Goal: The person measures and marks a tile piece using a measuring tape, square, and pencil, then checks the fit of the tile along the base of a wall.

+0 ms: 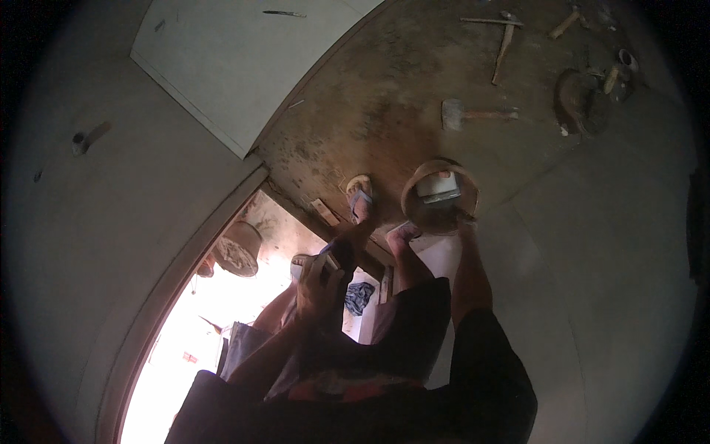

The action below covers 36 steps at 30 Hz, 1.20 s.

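Note:
My right hand (467, 219) is closed on the rim of a brown bucket (409, 194), which tilts so that its inside shows. In the bucket lies a pale, box-like piece (438, 186) whose kind I cannot make out. My left hand (319, 280) is at the doorway, its fingers bent around a small, pale-edged, block-like thing (332, 260), mostly hidden by the hand. Beside that hand, a bare limb of what appears to be another person (274, 311) reaches to a pale, striped shape (299, 266), unclear in the glare.
My sandalled foot (359, 198) is on the stained floor near a short wood piece (325, 212). Beyond lie a mallet (452, 115), a long-handled hammer (504, 52) and a dark round pan (571, 102). A mortar-crusted bucket (238, 250) stands in the bright doorway, left of a crumpled dark bag (359, 297).

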{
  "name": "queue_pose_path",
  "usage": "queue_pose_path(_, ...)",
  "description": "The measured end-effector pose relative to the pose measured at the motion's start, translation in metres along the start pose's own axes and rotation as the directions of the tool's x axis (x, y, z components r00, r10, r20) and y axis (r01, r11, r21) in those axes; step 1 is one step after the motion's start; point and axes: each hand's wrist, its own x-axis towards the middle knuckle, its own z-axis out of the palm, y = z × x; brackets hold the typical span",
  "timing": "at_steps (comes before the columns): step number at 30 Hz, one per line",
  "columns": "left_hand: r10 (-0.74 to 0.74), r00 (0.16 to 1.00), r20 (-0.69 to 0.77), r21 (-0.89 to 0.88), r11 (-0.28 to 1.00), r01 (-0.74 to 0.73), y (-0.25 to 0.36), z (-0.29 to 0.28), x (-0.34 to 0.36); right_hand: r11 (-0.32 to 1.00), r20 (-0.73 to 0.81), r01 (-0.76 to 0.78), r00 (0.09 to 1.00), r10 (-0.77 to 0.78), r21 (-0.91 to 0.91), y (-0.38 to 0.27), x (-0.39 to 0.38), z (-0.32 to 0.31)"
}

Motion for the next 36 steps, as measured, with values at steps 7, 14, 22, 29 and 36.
queue_pose_path(7, -0.048, 0.997, 0.058, 0.025, 0.999, 0.047, 0.023, -0.008, 0.015, 0.911, 0.032, -0.366, 0.930, 0.367, 0.192, 0.005, -0.021, -0.016)
queue_pose_path(14, -0.066, 0.996, 0.060, -0.054, 0.996, 0.070, 0.012, -0.005, 0.020, 0.981, 0.028, -0.191, 0.981, 0.191, 0.022, 0.009, -0.024, -0.028)
queue_pose_path(22, -0.098, 0.995, -0.010, -0.161, 0.982, 0.095, 0.024, -0.013, 0.027, 0.939, 0.179, 0.087, 0.972, -0.154, 0.332, -0.079, -0.080, -0.024)
queue_pose_path(29, -0.123, 0.986, -0.113, -0.193, 0.976, 0.100, 0.024, -0.020, 0.039, 0.898, 0.188, -0.172, 0.977, 0.102, 0.405, -0.258, -0.140, 0.001)
queue_pose_path(36, -0.263, 0.908, -0.326, -0.219, 0.955, 0.198, -0.019, 0.006, 0.053, 0.944, 0.053, 0.025, 0.998, -0.045, 0.329, -0.463, -0.246, -0.005)
